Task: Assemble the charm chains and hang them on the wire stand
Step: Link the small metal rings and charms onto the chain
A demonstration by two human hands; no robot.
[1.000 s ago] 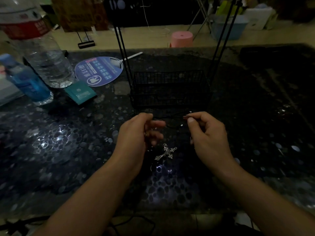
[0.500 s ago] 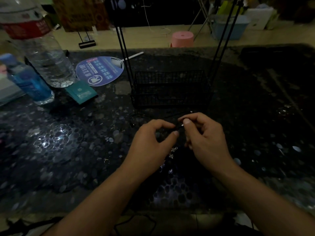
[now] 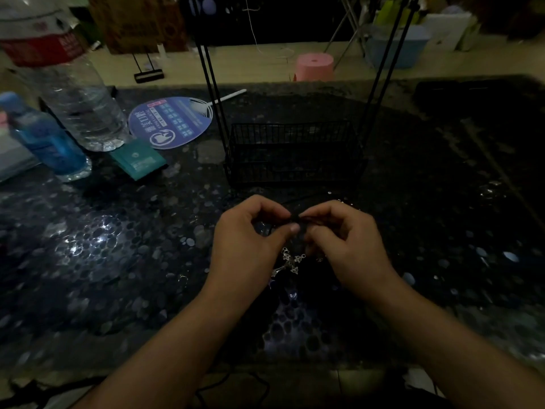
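Just in front of the wire stand (image 3: 292, 154), the left hand (image 3: 250, 246) and right hand (image 3: 348, 246) each keep a tight pinching grip on the thin black cord (image 3: 298, 219), and in this dim light a finger could slip, dropping the silver cross charm (image 3: 290, 262) hanging below onto the bench (image 3: 118, 261).

Two bare forearms enter from the bottom edge of the frame, one from lower left, one from lower right. No sleeves visible on either up to the frame edge. Bare left hand (image 3: 250, 246) near frame centre, short plain nails, no ring or watch visible. Bare right hand (image 3: 351, 246) just right of centre, also without jewellery or wristband. Dim light, finer detail unclear.
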